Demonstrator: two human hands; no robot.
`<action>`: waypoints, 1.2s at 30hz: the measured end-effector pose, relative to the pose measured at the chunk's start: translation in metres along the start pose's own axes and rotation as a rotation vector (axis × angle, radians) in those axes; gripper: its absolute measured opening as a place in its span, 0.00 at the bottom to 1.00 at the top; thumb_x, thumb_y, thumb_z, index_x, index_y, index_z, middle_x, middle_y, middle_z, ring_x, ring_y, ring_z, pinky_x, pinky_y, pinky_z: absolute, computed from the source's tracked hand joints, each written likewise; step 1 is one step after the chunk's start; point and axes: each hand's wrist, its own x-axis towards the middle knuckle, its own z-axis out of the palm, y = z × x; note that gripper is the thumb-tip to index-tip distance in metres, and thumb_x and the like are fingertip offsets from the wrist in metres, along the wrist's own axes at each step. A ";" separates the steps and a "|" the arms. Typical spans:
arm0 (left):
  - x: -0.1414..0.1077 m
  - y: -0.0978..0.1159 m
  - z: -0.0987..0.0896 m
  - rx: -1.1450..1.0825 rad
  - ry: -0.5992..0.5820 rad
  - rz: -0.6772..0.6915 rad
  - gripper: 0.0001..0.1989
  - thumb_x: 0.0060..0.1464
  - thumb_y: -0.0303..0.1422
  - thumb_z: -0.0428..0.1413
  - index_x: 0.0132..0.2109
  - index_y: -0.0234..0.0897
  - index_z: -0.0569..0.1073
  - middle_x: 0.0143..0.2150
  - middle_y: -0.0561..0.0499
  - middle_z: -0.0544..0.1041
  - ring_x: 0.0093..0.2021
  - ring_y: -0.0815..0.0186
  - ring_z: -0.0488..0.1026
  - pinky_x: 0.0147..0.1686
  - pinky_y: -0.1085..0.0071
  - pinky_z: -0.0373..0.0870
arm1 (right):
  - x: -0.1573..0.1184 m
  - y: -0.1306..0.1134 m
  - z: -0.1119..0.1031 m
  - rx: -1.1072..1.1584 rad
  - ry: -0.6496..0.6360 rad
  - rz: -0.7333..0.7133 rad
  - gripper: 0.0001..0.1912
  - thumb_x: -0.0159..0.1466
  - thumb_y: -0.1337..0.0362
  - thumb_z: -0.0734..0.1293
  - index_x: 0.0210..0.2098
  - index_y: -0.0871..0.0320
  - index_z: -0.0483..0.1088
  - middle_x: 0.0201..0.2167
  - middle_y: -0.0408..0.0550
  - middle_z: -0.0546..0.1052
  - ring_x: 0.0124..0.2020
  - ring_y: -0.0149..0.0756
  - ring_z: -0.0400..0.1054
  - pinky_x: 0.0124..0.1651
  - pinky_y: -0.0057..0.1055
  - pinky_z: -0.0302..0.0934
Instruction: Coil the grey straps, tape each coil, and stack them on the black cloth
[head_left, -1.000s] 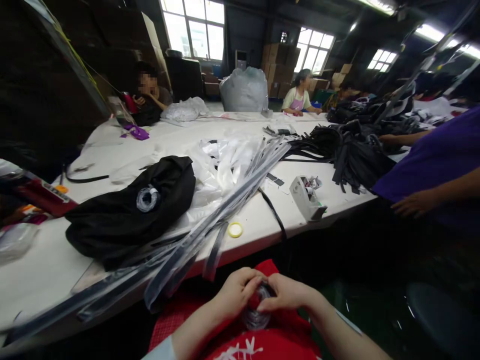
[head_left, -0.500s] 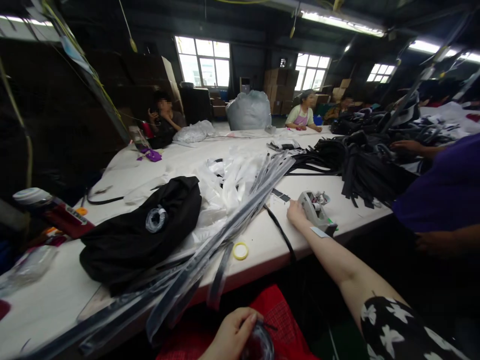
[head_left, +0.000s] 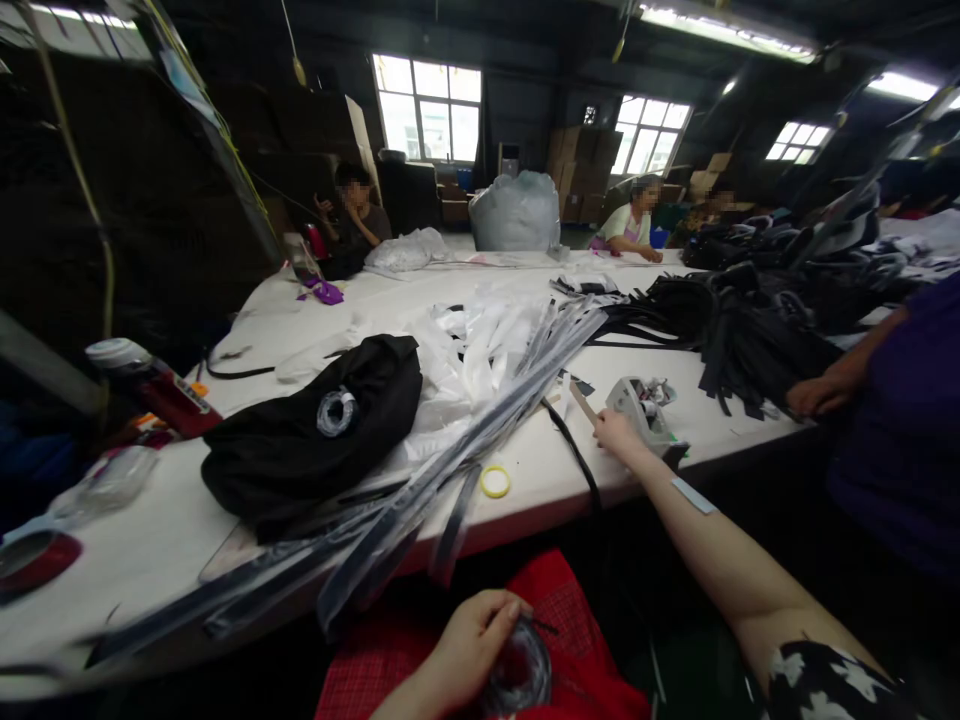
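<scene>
One coil (head_left: 541, 662) sits gripped in the left hand (head_left: 480, 640); right hand (head_left: 619, 437) pinches a strip (head_left: 583, 402).

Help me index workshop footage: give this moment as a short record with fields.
Left hand: holding a translucent coil above the lap
Right hand: fingertips at a narrow strip, grip unclear, beside the grey tape dispenser
Table, left: second coil on black fabric
Table, centre: plastic-wrapped dark strips; yellow ring near the edge
Right side: co-worker's hand by black straps
</scene>
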 end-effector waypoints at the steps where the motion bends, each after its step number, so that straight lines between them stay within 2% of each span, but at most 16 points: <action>1: -0.001 0.002 0.000 -0.004 -0.012 0.004 0.25 0.61 0.49 0.48 0.43 0.35 0.80 0.41 0.45 0.80 0.42 0.60 0.75 0.48 0.68 0.69 | -0.014 0.007 0.003 0.056 0.003 -0.001 0.14 0.68 0.69 0.56 0.42 0.64 0.73 0.33 0.57 0.79 0.30 0.38 0.74 0.38 0.33 0.66; 3: 0.000 0.006 0.001 -0.006 -0.037 0.015 0.24 0.61 0.48 0.48 0.44 0.34 0.80 0.41 0.45 0.80 0.43 0.60 0.75 0.48 0.68 0.69 | -0.044 0.021 0.008 0.139 0.014 0.005 0.14 0.68 0.67 0.56 0.41 0.61 0.73 0.31 0.53 0.79 0.29 0.38 0.74 0.36 0.32 0.65; 6: 0.002 0.010 0.005 0.001 -0.072 0.035 0.23 0.61 0.46 0.47 0.44 0.34 0.80 0.42 0.45 0.80 0.44 0.60 0.75 0.49 0.68 0.68 | -0.083 0.039 0.014 0.223 0.072 0.044 0.13 0.66 0.61 0.58 0.36 0.60 0.72 0.30 0.53 0.79 0.32 0.42 0.74 0.36 0.34 0.64; 10: 0.006 0.013 0.010 0.003 -0.096 0.060 0.23 0.61 0.45 0.47 0.45 0.34 0.79 0.42 0.45 0.80 0.44 0.61 0.76 0.49 0.68 0.69 | -0.125 0.040 0.017 0.367 0.099 0.047 0.18 0.68 0.55 0.56 0.37 0.60 0.70 0.27 0.50 0.78 0.24 0.37 0.73 0.32 0.32 0.66; 12: 0.006 0.013 0.012 0.016 -0.091 0.061 0.22 0.61 0.45 0.47 0.44 0.34 0.79 0.42 0.45 0.81 0.43 0.61 0.76 0.48 0.69 0.69 | -0.147 0.028 0.016 0.443 0.132 -0.045 0.18 0.68 0.53 0.57 0.40 0.58 0.71 0.32 0.50 0.80 0.28 0.36 0.74 0.36 0.32 0.68; 14: 0.005 0.014 0.013 0.024 -0.089 0.055 0.22 0.61 0.45 0.47 0.44 0.35 0.79 0.42 0.45 0.81 0.42 0.61 0.75 0.48 0.69 0.69 | -0.171 0.010 0.012 0.519 0.196 -0.237 0.15 0.67 0.54 0.60 0.42 0.56 0.73 0.38 0.50 0.80 0.36 0.38 0.75 0.43 0.34 0.68; 16: 0.004 0.015 0.012 0.013 -0.103 0.051 0.22 0.62 0.45 0.47 0.44 0.34 0.79 0.42 0.46 0.81 0.42 0.61 0.75 0.47 0.68 0.69 | -0.195 -0.008 0.005 0.589 0.229 -0.439 0.11 0.67 0.57 0.63 0.41 0.54 0.74 0.38 0.50 0.80 0.40 0.39 0.74 0.47 0.36 0.68; 18: 0.004 0.015 0.011 -0.009 -0.131 0.030 0.23 0.63 0.45 0.47 0.45 0.33 0.79 0.42 0.45 0.81 0.41 0.61 0.75 0.45 0.68 0.70 | -0.216 -0.021 -0.003 0.629 0.173 -0.529 0.09 0.67 0.59 0.64 0.39 0.53 0.75 0.34 0.49 0.79 0.37 0.39 0.73 0.42 0.35 0.68; 21: 0.002 0.014 0.010 -0.025 -0.146 0.000 0.23 0.63 0.45 0.46 0.46 0.32 0.79 0.40 0.46 0.80 0.40 0.62 0.75 0.42 0.69 0.70 | -0.236 -0.030 -0.017 0.670 0.017 -0.543 0.10 0.67 0.60 0.63 0.35 0.54 0.76 0.29 0.48 0.78 0.30 0.36 0.72 0.34 0.33 0.66; 24: 0.001 0.014 0.008 0.012 -0.115 -0.013 0.22 0.62 0.43 0.47 0.45 0.31 0.78 0.37 0.47 0.80 0.35 0.63 0.74 0.39 0.69 0.69 | -0.249 -0.030 -0.028 0.704 -0.121 -0.612 0.10 0.66 0.61 0.65 0.42 0.54 0.77 0.34 0.48 0.80 0.33 0.36 0.74 0.37 0.31 0.68; 27: 0.002 0.015 0.008 -0.021 -0.163 0.001 0.22 0.63 0.41 0.46 0.46 0.30 0.78 0.37 0.46 0.79 0.31 0.66 0.72 0.34 0.71 0.69 | -0.258 -0.028 -0.035 0.728 -0.251 -0.670 0.10 0.64 0.62 0.68 0.44 0.53 0.78 0.35 0.47 0.81 0.33 0.35 0.75 0.39 0.30 0.69; 29: 0.003 0.015 0.009 -0.040 -0.180 0.022 0.21 0.62 0.40 0.46 0.46 0.30 0.78 0.40 0.45 0.79 0.35 0.64 0.73 0.38 0.71 0.70 | -0.260 -0.028 -0.035 0.804 -0.351 -0.601 0.09 0.63 0.61 0.69 0.43 0.53 0.79 0.33 0.47 0.81 0.30 0.34 0.74 0.37 0.29 0.69; 31: 0.003 0.013 0.011 -0.029 -0.149 0.007 0.21 0.62 0.41 0.47 0.45 0.30 0.78 0.40 0.45 0.79 0.37 0.63 0.73 0.41 0.70 0.70 | -0.261 -0.027 -0.030 0.966 -0.413 -0.402 0.11 0.64 0.58 0.68 0.42 0.54 0.79 0.29 0.47 0.79 0.26 0.32 0.72 0.31 0.27 0.68; 34: 0.003 0.012 0.013 -0.071 -0.136 -0.056 0.24 0.62 0.46 0.48 0.47 0.30 0.78 0.39 0.45 0.79 0.30 0.66 0.72 0.33 0.71 0.70 | -0.259 -0.024 -0.021 1.269 -0.423 -0.057 0.13 0.62 0.55 0.70 0.41 0.57 0.79 0.26 0.46 0.78 0.24 0.29 0.70 0.29 0.25 0.68; 36: 0.002 0.012 0.014 -0.110 -0.150 -0.082 0.25 0.62 0.47 0.48 0.49 0.31 0.77 0.38 0.46 0.79 0.24 0.70 0.68 0.27 0.73 0.67 | -0.258 -0.022 -0.018 1.417 -0.462 0.036 0.16 0.57 0.57 0.75 0.42 0.57 0.78 0.32 0.47 0.80 0.30 0.30 0.73 0.35 0.25 0.71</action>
